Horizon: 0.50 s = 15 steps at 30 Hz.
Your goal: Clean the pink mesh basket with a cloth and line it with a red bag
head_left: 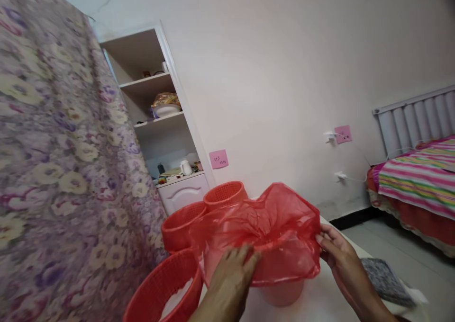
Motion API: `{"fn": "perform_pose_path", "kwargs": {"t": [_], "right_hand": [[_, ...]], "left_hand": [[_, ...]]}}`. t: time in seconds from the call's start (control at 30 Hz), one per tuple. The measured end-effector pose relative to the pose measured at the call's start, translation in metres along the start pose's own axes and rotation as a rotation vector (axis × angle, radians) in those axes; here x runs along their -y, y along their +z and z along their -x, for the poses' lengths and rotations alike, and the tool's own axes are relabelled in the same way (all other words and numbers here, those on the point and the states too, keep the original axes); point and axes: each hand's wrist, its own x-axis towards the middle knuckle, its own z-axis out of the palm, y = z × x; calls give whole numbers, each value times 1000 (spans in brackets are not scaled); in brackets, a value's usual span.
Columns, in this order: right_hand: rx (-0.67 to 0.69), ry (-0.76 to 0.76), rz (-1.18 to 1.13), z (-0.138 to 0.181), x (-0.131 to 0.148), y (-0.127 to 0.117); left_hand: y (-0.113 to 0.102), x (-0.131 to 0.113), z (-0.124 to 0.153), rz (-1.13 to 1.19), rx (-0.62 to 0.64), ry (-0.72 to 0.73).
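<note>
A thin red plastic bag (280, 260) is spread wide over a bin, whose pinkish lower part (284, 293) shows beneath it on the white table. My left hand (234, 270) is at the near left of the bag, fingers curled against the plastic by the opening; the thumb side is partly hidden. On the right side, my right hand (337, 251) pinches the bag's edge between thumb and fingers. Most of the bin is covered by the bag.
Three red woven baskets stand left of the bag: a near one (142, 293) with something white inside, a middle one (174, 227) and a far one (227, 194). A grey folded cloth (386, 281) lies at right. A floral curtain (71, 170) hangs at left.
</note>
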Motion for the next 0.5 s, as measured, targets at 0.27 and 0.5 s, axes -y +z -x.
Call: {"fn": "perform_pose_path", "kwargs": {"t": [0.27,0.5], "right_hand": [[-77,81,-104,1,-27,-21],[-92,86,-47,10,-47,-46]], "left_hand": [[57,32,10,134,-162,265],[81,37,10,168,-39,206]]}}
